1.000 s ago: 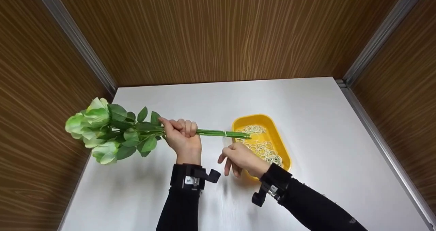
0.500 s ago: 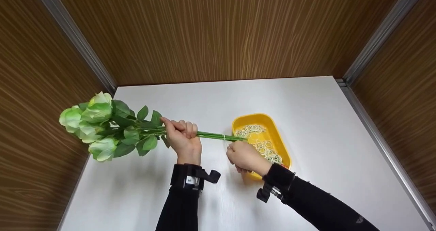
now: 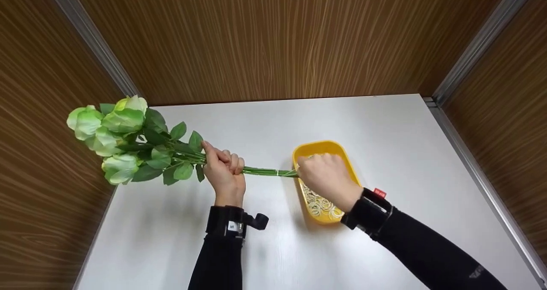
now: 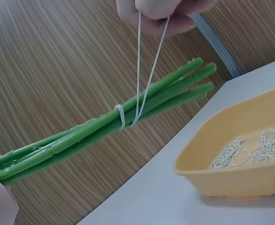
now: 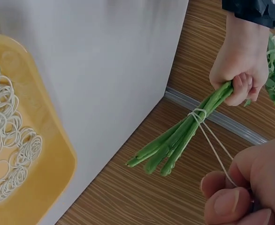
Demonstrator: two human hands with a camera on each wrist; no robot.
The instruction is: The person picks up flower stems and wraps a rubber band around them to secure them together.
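I see my right hand (image 3: 327, 174) pinching a stretched rubber band (image 4: 144, 61) looped around the stems (image 4: 104, 129), which my left hand (image 3: 224, 172) grips above the table (image 3: 406, 153). Overstretched, the band probably snaps or slips off near the yellow tray (image 3: 352, 176).

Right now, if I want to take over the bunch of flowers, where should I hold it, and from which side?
Probably grip the bare stems between the left hand and the rubber band, coming from above. There the stems lie close together, straight and leafless, so fingers can likely wrap around all of them. The right hand pulls the band's loop taut near the cut ends.
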